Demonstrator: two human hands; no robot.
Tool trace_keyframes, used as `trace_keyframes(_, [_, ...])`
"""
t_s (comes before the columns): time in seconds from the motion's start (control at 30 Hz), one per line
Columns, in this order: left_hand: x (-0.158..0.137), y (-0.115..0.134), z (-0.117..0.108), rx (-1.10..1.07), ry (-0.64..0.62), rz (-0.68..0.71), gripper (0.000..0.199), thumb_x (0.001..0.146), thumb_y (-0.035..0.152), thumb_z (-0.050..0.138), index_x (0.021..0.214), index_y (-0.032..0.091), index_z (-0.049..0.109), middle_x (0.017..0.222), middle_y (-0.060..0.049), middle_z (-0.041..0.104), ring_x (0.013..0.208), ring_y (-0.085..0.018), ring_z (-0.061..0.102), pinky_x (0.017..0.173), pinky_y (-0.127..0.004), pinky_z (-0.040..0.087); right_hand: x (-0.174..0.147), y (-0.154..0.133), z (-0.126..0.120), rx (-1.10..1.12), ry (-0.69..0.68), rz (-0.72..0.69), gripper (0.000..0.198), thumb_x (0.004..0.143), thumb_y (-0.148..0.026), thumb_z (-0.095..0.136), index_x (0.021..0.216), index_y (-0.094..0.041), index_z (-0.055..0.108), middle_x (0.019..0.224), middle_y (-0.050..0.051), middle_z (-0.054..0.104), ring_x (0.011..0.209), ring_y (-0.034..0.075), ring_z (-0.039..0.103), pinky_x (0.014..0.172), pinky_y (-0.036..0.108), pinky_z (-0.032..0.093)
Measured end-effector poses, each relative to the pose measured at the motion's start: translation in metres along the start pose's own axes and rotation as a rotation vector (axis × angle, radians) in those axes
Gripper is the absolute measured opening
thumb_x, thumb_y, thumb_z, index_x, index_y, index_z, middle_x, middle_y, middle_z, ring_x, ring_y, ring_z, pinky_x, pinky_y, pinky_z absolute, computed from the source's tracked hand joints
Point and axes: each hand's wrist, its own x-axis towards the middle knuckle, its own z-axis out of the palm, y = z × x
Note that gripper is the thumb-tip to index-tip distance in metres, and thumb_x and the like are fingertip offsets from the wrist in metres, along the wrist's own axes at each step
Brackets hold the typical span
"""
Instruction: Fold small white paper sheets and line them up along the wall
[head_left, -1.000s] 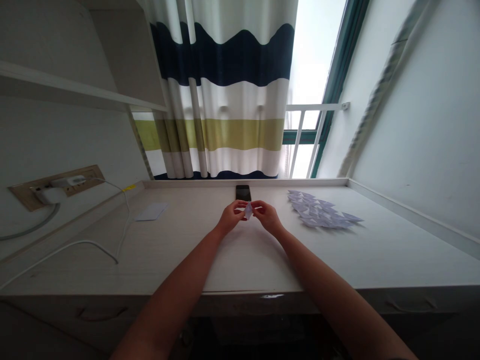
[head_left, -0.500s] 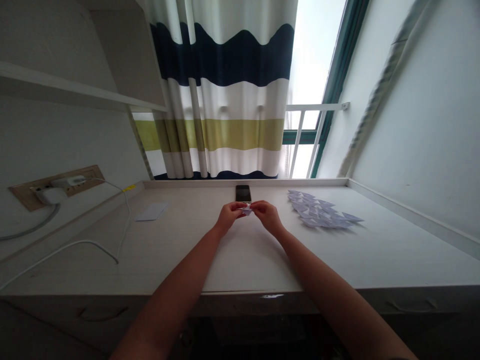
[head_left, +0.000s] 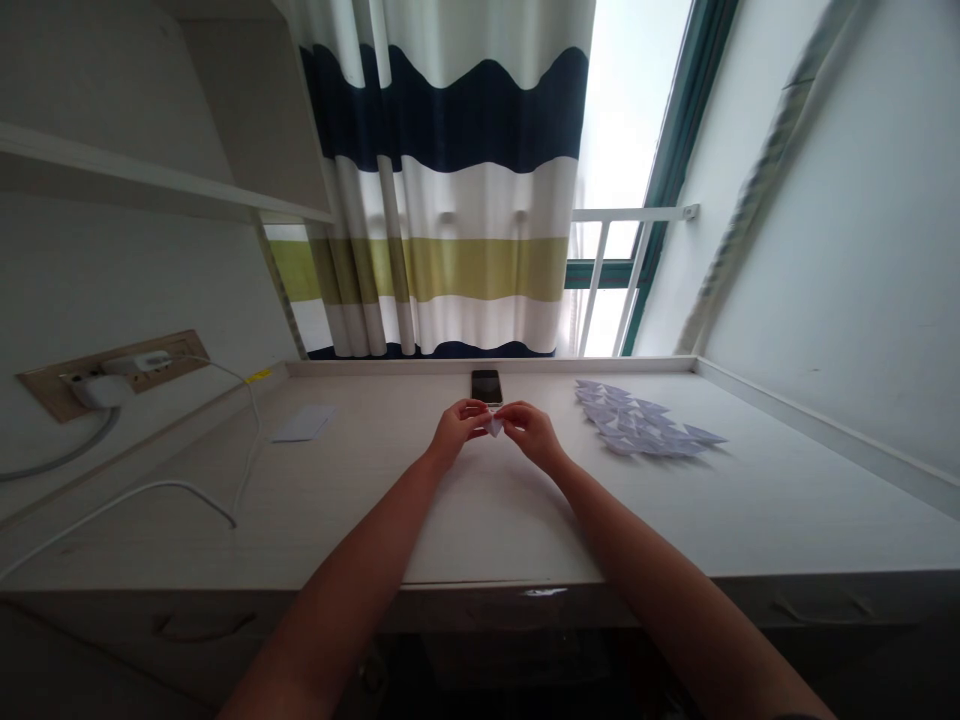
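Between my two hands, over the middle of the desk, is a small piece of folded white paper [head_left: 495, 426] with a point facing down toward me. My left hand [head_left: 454, 430] pinches it from the left side. From the right, the fingertips of my right hand [head_left: 531, 430] grip its other edge. Just behind my fingers lies a black phone [head_left: 486, 386], its near end close to them. To the right, several folded white paper triangles [head_left: 637, 420] lie in overlapping rows.
A small stack of white paper [head_left: 303, 424] lies at the left of the desk [head_left: 360, 490]. A white cable [head_left: 180, 485] runs over the desk's left side from the wall sockets [head_left: 112, 375]. A raised rim borders the back, with a striped curtain [head_left: 457, 200] behind it.
The paper between my hands has turned, so its point now faces downward. My fingers have shifted slightly around it; everything else on the desk stays put.
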Motion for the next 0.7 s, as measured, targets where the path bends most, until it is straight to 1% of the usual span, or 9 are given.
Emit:
trace_keyframes(0.1, [-0.0011,0.0013,0.0016,0.025,-0.031,0.006,0.031,0.055,0.024,0.072,0.083,0.013,0.063,0.082,-0.005,0.064,0.076,-0.016,0.06,0.076,-0.037,0.048,0.0007,-0.0036,-0.0012,0.001,0.022,0.112,0.015,0.068,-0.026,0.059,0.079,-0.017,0.064,0.073,0.005,0.065,0.065,0.015,0.06,0.063,0.03,0.049])
trace_keyframes(0.27, [-0.0011,0.0003,0.0014,0.045,-0.039,0.015,0.027,0.053,0.025,0.073,0.075,0.012,0.067,0.078,-0.004,0.066,0.075,-0.015,0.059,0.082,-0.035,0.045,0.0014,-0.0086,-0.0034,-0.027,0.005,0.202,0.014,0.066,-0.028,0.062,0.072,-0.017,0.066,0.067,0.005,0.067,0.063,0.016,0.06,0.063,0.029,0.046])
trace_keyframes(0.47, [0.0009,-0.0028,-0.0009,0.022,-0.05,-0.005,0.031,0.052,0.029,0.074,0.077,0.011,0.068,0.076,-0.006,0.067,0.075,-0.016,0.059,0.083,-0.036,0.044,0.0019,-0.0088,-0.0032,0.023,-0.005,0.237,0.012,0.063,-0.026,0.062,0.07,-0.017,0.066,0.067,0.004,0.067,0.063,0.016,0.059,0.063,0.029,0.045])
trace_keyframes(0.7, [0.001,-0.0006,0.0,0.051,-0.019,0.021,0.027,0.052,0.028,0.074,0.073,0.012,0.069,0.072,-0.005,0.067,0.074,-0.016,0.059,0.082,-0.035,0.044,0.0026,-0.0049,-0.0035,0.128,-0.014,0.285,0.017,0.06,-0.031,0.065,0.069,-0.016,0.066,0.065,0.004,0.066,0.061,0.015,0.057,0.062,0.029,0.043])
